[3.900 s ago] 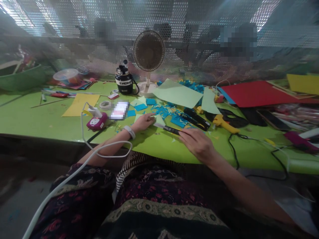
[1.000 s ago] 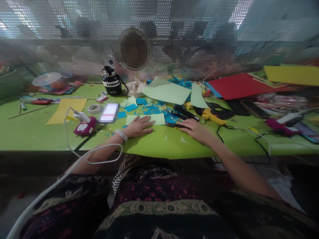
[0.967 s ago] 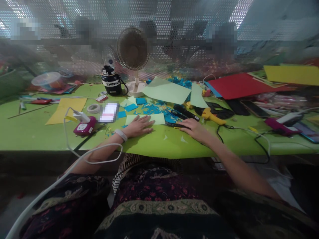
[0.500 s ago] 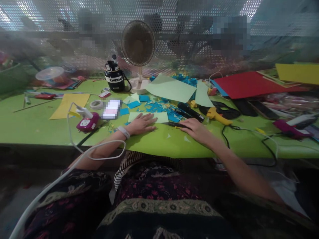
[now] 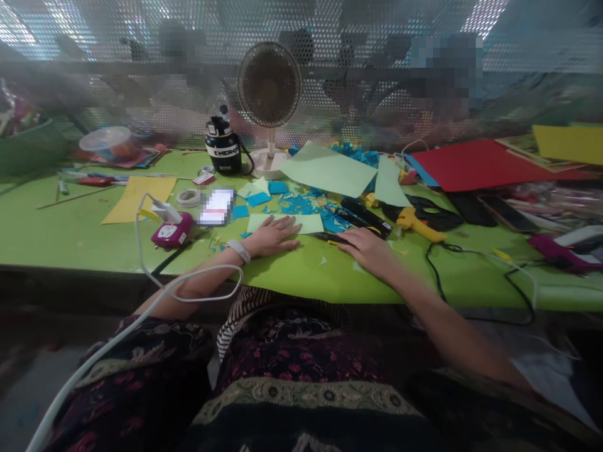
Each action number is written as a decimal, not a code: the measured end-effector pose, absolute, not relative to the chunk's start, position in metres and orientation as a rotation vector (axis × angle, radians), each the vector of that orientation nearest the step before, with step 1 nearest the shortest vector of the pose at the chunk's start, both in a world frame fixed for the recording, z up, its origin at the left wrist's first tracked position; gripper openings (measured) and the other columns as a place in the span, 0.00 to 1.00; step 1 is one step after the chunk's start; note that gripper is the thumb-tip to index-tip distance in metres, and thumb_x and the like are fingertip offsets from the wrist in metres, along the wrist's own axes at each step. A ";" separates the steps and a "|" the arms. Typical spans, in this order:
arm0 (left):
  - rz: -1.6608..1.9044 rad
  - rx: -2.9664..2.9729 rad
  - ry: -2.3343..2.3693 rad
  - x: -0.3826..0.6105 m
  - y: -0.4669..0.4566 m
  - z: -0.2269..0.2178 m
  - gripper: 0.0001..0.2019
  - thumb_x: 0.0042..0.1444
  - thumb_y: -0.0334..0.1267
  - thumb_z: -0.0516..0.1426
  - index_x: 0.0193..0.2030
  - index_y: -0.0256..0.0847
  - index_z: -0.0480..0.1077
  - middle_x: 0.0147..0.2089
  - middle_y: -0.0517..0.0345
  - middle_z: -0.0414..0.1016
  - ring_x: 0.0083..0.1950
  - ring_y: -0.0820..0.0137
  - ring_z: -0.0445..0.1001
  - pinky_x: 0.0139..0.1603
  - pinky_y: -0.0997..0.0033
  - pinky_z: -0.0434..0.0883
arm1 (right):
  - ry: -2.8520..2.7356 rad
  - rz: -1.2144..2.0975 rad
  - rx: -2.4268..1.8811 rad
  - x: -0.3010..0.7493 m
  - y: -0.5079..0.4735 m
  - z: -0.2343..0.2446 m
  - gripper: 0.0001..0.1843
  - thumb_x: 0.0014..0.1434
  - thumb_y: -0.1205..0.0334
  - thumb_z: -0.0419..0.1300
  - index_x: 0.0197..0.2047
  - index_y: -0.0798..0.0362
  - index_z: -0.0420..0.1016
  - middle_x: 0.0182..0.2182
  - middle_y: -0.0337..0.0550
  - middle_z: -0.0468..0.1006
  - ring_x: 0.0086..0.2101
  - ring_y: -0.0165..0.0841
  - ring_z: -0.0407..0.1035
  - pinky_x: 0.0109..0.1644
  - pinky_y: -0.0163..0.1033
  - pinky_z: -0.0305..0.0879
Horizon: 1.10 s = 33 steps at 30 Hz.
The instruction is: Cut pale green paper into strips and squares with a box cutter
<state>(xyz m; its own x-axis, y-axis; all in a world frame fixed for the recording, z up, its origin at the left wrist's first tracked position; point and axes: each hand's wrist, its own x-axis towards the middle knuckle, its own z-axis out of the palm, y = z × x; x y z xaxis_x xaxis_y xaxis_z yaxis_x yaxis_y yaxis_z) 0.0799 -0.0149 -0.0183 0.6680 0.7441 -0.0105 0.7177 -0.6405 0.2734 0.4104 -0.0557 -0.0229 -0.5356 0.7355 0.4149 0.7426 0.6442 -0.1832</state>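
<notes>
Under left hand [image 5: 272, 237], pale-green paper [image 5: 311, 223]

A white wristband [image 5: 239, 252] accompanies dark clothing [image 5: 292, 356] with pink flowers.

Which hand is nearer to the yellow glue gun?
Right. The right hand is just left of the glue gun, nearer the body; the left hand lies farther left, on the pale green paper.

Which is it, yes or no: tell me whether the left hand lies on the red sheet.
No, the left hand lies spread on the pale green strip, apart from the red sheet.
</notes>
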 end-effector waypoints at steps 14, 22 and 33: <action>0.344 2.545 1.089 0.039 0.008 -0.011 0.24 0.73 0.46 0.50 0.71 0.48 0.66 0.79 0.53 0.53 0.80 0.55 0.52 0.80 0.46 0.45 | -2.391 -0.005 -1.127 0.418 -0.050 -0.029 0.17 0.72 0.55 0.55 0.57 0.46 0.81 0.51 0.47 0.84 0.52 0.46 0.76 0.58 0.57 0.73; 0.286 2.576 1.018 0.017 0.014 -0.022 0.23 0.74 0.47 0.47 0.72 0.52 0.65 0.78 0.61 0.56 0.79 0.67 0.54 0.79 0.62 0.50 | -2.405 0.006 -1.131 0.402 -0.043 -0.024 0.18 0.72 0.55 0.55 0.57 0.48 0.81 0.52 0.48 0.84 0.53 0.46 0.76 0.58 0.57 0.73; 0.272 2.587 1.027 0.019 0.014 -0.021 0.24 0.74 0.50 0.46 0.73 0.53 0.64 0.78 0.65 0.55 0.79 0.68 0.54 0.79 0.64 0.49 | -2.436 -0.009 -1.079 0.400 -0.046 -0.024 0.19 0.73 0.54 0.55 0.57 0.50 0.82 0.51 0.50 0.84 0.52 0.45 0.77 0.58 0.55 0.73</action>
